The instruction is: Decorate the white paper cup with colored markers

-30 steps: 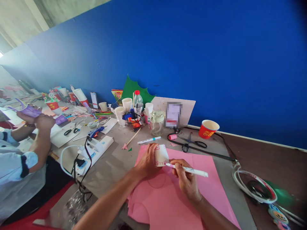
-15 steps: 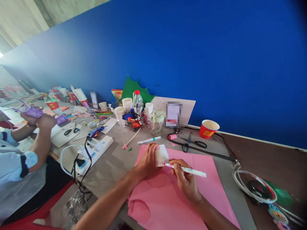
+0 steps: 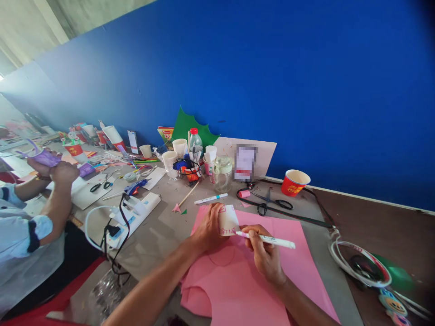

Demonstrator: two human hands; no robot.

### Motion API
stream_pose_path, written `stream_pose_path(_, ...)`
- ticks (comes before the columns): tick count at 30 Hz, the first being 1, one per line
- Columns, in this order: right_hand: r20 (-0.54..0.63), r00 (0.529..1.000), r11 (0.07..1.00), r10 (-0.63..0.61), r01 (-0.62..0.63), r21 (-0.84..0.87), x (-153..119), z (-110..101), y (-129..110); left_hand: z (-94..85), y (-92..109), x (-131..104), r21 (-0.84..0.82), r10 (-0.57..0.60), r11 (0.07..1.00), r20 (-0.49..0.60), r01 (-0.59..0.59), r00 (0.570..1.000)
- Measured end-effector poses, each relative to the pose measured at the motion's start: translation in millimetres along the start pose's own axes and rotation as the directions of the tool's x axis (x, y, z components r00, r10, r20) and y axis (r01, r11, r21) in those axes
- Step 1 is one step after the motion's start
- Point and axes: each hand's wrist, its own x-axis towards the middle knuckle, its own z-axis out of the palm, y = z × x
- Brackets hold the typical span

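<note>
My left hand (image 3: pixel 210 230) is wrapped round a white paper cup (image 3: pixel 229 219) from its left side. Pink marks run along the cup's lower edge, and a few more show near the top. In my right hand (image 3: pixel 267 259) is a white acrylic marker (image 3: pixel 280 242), held like a pen, its tip at the cup's lower right edge. Both hands are over sheets of pink paper (image 3: pixel 248 285). A pink marker cap (image 3: pixel 244 194) lies beyond the cup. Fingers of my left hand are partly hidden behind the cup.
Black scissors (image 3: pixel 283 204) and a red paper cup (image 3: pixel 296 183) stand to the right, near a black strap. A glass jar (image 3: pixel 223 174), a blue-tipped marker (image 3: pixel 210 198) and a phone (image 3: pixel 244 162) are behind. Left are a power strip (image 3: pixel 149 206), a glue gun (image 3: pixel 136 186) and another person's hands (image 3: pixel 64 172).
The marker tip has shifted slightly right along the cup's lower edge, with more pink marks there. My left hand stays in place on the cup.
</note>
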Motion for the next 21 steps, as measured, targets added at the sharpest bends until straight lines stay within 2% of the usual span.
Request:
stream_pose_path(6,0.011,1.000,1.000,-0.007,0.007,-0.003,-0.2,0.8,-2.8,2.8,-2.1,-0.9,0.011,0.028,1.000,-0.022,-0.027,0.999)
stream_pose_path(14,-0.008,0.995,0.993,-0.100,0.099,-0.068,2.5,-2.0,-3.5,2.6,-1.0,0.2,-0.001,0.026,1.000,-0.027,-0.026,0.999)
stream_pose_path(21,-0.031,0.999,0.999,-0.041,0.040,-0.023,1.4,-1.5,-3.1,2.7,-0.5,0.5,-0.015,0.004,1.000,-0.018,-0.004,1.000)
